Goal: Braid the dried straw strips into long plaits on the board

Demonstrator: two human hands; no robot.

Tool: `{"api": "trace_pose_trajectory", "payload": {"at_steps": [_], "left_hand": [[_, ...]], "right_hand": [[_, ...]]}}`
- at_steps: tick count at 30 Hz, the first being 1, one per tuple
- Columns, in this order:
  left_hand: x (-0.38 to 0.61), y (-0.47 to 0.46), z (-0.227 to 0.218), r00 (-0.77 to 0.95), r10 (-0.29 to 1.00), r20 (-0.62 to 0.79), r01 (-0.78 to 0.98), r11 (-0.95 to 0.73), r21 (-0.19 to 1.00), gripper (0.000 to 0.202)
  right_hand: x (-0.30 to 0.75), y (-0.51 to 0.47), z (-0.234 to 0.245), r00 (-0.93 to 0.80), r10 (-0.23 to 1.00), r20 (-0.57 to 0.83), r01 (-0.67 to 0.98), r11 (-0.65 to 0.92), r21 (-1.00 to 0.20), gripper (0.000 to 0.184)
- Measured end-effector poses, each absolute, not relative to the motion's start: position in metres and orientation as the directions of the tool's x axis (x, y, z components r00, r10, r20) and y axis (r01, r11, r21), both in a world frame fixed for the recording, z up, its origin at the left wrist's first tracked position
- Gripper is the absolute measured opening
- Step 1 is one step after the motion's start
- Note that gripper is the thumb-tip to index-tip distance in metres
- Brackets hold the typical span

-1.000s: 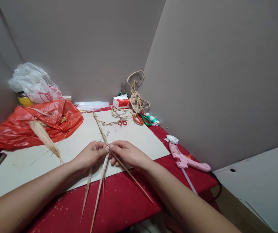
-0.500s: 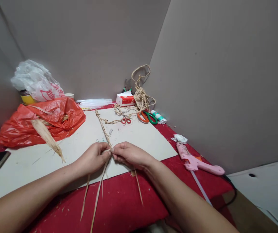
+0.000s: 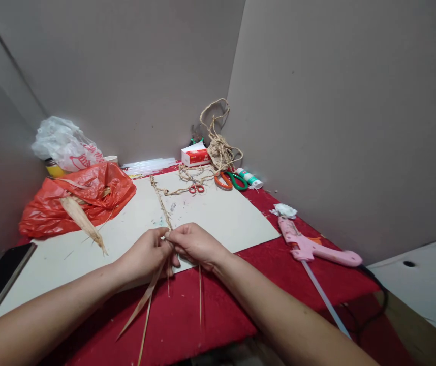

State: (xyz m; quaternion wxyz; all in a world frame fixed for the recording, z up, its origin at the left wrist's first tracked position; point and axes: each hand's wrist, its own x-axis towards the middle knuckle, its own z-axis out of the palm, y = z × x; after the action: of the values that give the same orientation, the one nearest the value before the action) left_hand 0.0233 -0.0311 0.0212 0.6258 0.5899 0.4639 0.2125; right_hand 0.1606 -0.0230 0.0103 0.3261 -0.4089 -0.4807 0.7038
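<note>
A thin braid of dry, straw-coloured husk [image 3: 163, 207] runs down the white board to my fingers. My left hand [image 3: 147, 254] pinches the braid's lower end. Against it, my right hand [image 3: 195, 245] grips the same end between thumb and fingers. Loose husk strands [image 3: 142, 311] hang from under my left hand over the board's front edge, one of them wide and flat. Another narrow strand [image 3: 200, 295] drops below my right hand. The exact crossing of the strands is hidden by my fingertips.
An orange-red plastic bag [image 3: 84, 198] holding dry husk lies at the left, near a dark flat device [image 3: 0, 279]. Coiled braided cord [image 3: 221, 152], scissors [image 3: 237, 181] and a red-white box [image 3: 195, 154] stand at the back. A pink glue gun [image 3: 309, 249] rests at the right.
The view has shifted slightly. Both hands remain together at the braid's end, with the left fingers now lower beneath the right. A wide strand now shows turned flat below my left hand.
</note>
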Motion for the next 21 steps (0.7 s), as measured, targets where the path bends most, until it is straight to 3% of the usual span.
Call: {"api": "trace_pose_trajectory", "payload": {"at_steps": [5,7,11,16,21], "left_hand": [[0.013,-0.034,0.034,0.536,0.768,-0.351,0.391,0.143,0.909,0.033],[0.006,-0.03,0.04,0.455,0.824,-0.337,0.465,0.103,0.879,0.037],[-0.001,-0.021,0.038,0.245,0.965,-0.094,0.431,-0.021,0.902,0.038],[0.01,-0.021,0.024,0.451,0.834,-0.317,0.23,0.234,0.945,0.027],[0.012,-0.014,0.019,0.446,0.853,-0.272,0.258,0.169,0.951,0.022]], "right_hand": [[0.163,-0.024,0.011,-0.4,0.871,-0.287,-0.056,-0.336,-0.94,0.02],[0.166,-0.023,0.011,-0.4,0.867,-0.299,-0.044,-0.344,-0.938,0.016],[0.169,-0.021,0.009,-0.435,0.852,-0.293,-0.066,-0.355,-0.933,0.014],[0.171,-0.02,0.007,-0.468,0.844,-0.264,-0.02,-0.308,-0.951,0.028],[0.177,-0.018,0.008,-0.479,0.834,-0.273,0.093,-0.261,-0.961,0.019]]}}
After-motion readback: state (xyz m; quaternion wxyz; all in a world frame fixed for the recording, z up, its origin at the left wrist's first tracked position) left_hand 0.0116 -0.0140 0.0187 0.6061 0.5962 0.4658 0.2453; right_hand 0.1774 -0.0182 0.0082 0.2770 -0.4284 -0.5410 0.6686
